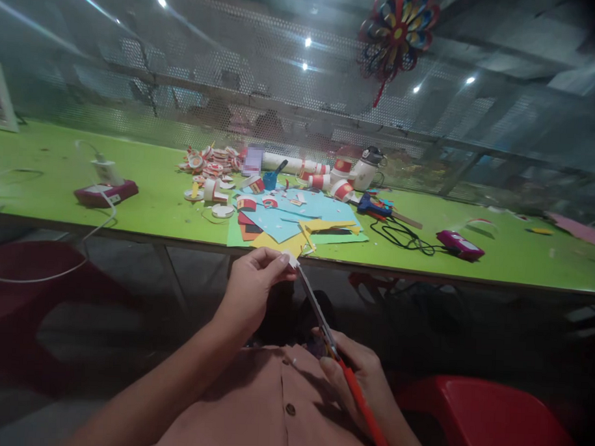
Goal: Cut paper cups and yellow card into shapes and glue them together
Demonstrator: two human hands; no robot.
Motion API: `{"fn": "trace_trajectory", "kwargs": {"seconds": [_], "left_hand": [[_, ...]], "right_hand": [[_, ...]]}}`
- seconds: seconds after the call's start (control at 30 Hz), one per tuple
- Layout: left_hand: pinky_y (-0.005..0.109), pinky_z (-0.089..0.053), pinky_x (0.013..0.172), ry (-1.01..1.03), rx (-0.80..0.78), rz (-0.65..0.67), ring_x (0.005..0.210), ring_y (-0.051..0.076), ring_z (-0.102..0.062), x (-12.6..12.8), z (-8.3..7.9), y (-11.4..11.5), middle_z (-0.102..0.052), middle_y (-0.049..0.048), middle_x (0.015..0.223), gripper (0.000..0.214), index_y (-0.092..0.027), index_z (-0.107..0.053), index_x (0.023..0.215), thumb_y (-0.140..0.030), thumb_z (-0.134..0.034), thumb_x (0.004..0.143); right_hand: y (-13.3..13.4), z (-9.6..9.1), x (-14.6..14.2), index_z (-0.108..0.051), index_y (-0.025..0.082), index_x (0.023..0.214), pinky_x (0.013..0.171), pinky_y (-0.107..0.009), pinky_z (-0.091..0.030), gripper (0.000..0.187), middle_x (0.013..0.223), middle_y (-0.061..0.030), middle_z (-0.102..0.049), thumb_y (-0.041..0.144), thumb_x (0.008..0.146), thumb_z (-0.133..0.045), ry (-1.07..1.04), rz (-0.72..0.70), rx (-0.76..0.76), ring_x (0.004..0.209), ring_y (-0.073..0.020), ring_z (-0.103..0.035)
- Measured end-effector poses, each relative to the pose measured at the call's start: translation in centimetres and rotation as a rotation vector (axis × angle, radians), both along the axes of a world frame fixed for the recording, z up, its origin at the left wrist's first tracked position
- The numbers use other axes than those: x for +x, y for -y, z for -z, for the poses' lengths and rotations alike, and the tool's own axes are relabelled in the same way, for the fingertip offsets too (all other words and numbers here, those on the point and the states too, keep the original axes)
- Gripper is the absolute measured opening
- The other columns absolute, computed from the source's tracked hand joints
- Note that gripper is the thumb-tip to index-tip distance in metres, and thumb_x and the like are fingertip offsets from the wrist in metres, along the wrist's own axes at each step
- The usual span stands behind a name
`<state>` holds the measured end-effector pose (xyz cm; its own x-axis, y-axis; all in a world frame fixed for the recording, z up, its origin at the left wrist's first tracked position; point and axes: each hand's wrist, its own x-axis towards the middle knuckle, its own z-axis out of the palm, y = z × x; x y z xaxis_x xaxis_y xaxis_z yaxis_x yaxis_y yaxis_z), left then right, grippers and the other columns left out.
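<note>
My left hand [250, 288] pinches a small white piece of paper [291, 260] between thumb and fingers, just off the table's near edge. In my right hand [363, 368] is a pair of scissors [318, 311] with red handles. Their long blades point up and away, with the tips touching or very close to the white piece. Beyond my hands, sheets of light blue paper [273, 221] lie over green, orange and red ones. Cut yellow paper [326, 228] rests on top, among small scraps.
On the green table [511, 266] stand a heap of small red-and-white pieces [216, 160], cardboard rolls [341, 169], a white flask [365, 174] and a blue glue gun [371, 205] with black cord. Purple power strips [460, 245] lie either side. A red stool [486, 418] is at right.
</note>
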<state>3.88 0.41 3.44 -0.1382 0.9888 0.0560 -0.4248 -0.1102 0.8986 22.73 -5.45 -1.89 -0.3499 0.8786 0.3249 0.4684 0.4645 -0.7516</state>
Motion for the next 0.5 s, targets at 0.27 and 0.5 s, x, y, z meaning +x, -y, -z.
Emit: {"fn": "trace_trajectory", "kwargs": {"seconds": [0.27,0.5], "left_hand": [[0.024,-0.052,0.067,0.008,0.009,-0.002,0.065,0.011,-0.061,-0.05,0.1,-0.02,-0.065,0.0007,0.066,0.014,-0.013,-0.063,0.066,-0.024,-0.071,0.069],[0.025,-0.051,0.065,-0.006,0.009,-0.01,0.063,0.012,-0.061,0.07,-0.07,0.09,-0.065,0.0019,0.064,0.014,-0.012,-0.062,0.065,-0.023,-0.07,0.068]], "right_hand": [[0.08,-0.14,-0.05,-0.068,0.011,0.098,0.064,-0.024,-0.048,0.033,0.082,-0.0072,-0.07,0.038,0.085,-0.054,0.03,0.022,-0.01,0.073,-0.019,-0.064],[0.19,0.27,-0.12,-0.067,0.011,0.098,0.069,-0.026,-0.048,0.032,0.089,-0.009,-0.071,0.036,0.086,-0.052,0.0,0.017,-0.007,0.08,-0.0208,-0.065]]}}
